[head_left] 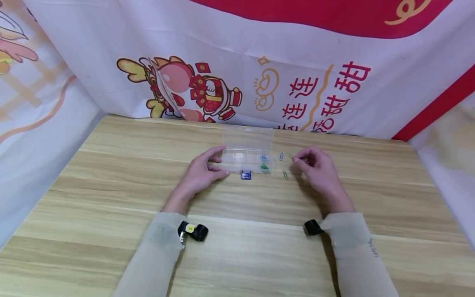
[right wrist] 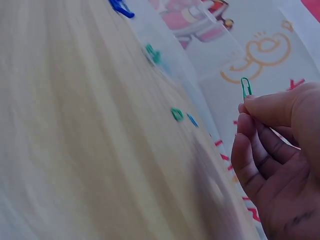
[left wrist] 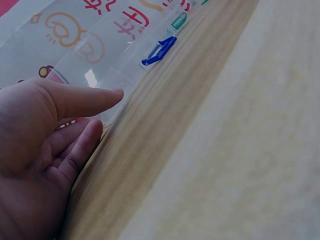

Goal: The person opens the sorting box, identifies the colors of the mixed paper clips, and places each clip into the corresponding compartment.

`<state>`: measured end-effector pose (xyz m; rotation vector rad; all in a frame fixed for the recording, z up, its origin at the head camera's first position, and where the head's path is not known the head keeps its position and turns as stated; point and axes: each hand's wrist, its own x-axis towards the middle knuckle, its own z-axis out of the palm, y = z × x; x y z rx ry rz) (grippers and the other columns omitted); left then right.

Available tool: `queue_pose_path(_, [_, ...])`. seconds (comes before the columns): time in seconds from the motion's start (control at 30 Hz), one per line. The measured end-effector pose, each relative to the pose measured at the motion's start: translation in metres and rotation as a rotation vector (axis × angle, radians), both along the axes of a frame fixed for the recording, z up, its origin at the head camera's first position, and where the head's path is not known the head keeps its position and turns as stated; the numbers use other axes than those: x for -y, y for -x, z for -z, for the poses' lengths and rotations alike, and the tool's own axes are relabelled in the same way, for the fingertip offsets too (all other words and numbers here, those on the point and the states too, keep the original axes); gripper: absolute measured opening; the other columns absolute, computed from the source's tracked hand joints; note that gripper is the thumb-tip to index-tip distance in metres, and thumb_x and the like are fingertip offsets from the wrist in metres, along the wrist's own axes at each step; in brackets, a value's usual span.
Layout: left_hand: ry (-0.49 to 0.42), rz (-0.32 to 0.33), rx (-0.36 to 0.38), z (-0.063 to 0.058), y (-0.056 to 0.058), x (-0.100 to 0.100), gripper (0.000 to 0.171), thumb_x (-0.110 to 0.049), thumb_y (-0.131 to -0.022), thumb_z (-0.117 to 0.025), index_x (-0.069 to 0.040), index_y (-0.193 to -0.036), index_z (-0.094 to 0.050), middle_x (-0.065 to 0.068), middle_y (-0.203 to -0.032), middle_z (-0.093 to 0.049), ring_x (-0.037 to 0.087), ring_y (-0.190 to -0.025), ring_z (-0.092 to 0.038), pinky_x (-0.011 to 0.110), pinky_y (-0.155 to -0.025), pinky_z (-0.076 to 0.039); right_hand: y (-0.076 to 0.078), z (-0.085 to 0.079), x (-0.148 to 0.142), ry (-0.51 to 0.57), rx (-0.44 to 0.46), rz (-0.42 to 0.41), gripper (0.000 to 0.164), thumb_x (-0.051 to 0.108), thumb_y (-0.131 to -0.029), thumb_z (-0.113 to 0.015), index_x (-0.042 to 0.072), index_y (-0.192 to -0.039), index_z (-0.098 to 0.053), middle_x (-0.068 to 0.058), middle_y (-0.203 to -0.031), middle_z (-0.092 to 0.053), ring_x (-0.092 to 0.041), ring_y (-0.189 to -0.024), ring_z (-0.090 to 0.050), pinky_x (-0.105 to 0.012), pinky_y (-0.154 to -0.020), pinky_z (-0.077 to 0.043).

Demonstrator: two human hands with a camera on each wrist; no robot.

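A clear plastic compartment box (head_left: 237, 169) lies on the table with its lid (head_left: 248, 137) raised at the back. Its blue latch (head_left: 246, 175) points to the front. My left hand (head_left: 202, 169) holds the box's left end, thumb at the front edge and index finger at the back corner. Between thumb and index finger my right hand (head_left: 315, 167) pinches a green paper clip (right wrist: 244, 86), held up right of the box. Blue clips (head_left: 263, 157) lie in a right-hand back compartment, green clips (head_left: 264, 166) in the one before it.
On the table between box and right hand lie a blue paper clip (head_left: 281, 156) and another green paper clip (head_left: 285, 175). A printed cloth (head_left: 148, 29) hangs along the back edge of the wooden table (head_left: 245, 255).
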<state>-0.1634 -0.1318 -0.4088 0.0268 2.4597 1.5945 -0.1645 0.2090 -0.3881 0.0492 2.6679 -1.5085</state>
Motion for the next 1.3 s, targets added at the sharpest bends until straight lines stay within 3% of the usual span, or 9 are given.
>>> queue_pose_path(0.17, [-0.001,-0.003,0.0,0.0,0.0,0.0,0.079,-0.013,-0.092,-0.086,-0.031,-0.161,-0.05,0.008,-0.14,-0.063,0.028,-0.117,-0.067,0.043,-0.102,-0.058,0.001,0.004,0.017,0.021,-0.009,-0.057,0.02,0.023,-0.107,-0.068,0.009,-0.122,-0.066,-0.009,-0.118,-0.065,-0.023,-0.104,-0.059,-0.028,-0.083,-0.054])
queue_pose_path(0.53, [0.004,0.0,0.001,0.0,0.001,0.0,0.079,-0.015,-0.092,-0.086,-0.032,-0.161,-0.05,0.008,-0.141,-0.063,0.029,-0.118,-0.067,0.044,-0.104,-0.058,-0.003,0.008,0.044,0.033,-0.014,-0.098,0.014,0.018,-0.105,-0.07,0.008,-0.115,-0.068,-0.011,-0.111,-0.066,-0.024,-0.095,-0.059,-0.027,-0.072,-0.056])
queue_pose_path(1.3, [0.013,0.0,-0.001,0.001,0.001,0.001,0.079,-0.015,-0.092,-0.086,-0.032,-0.161,-0.05,0.007,-0.142,-0.062,0.028,-0.117,-0.067,0.044,-0.104,-0.058,-0.004,0.008,0.045,-0.04,-0.015,-0.079,0.011,0.02,-0.105,-0.07,0.013,-0.113,-0.069,-0.009,-0.109,-0.066,-0.024,-0.096,-0.059,-0.031,-0.074,-0.055])
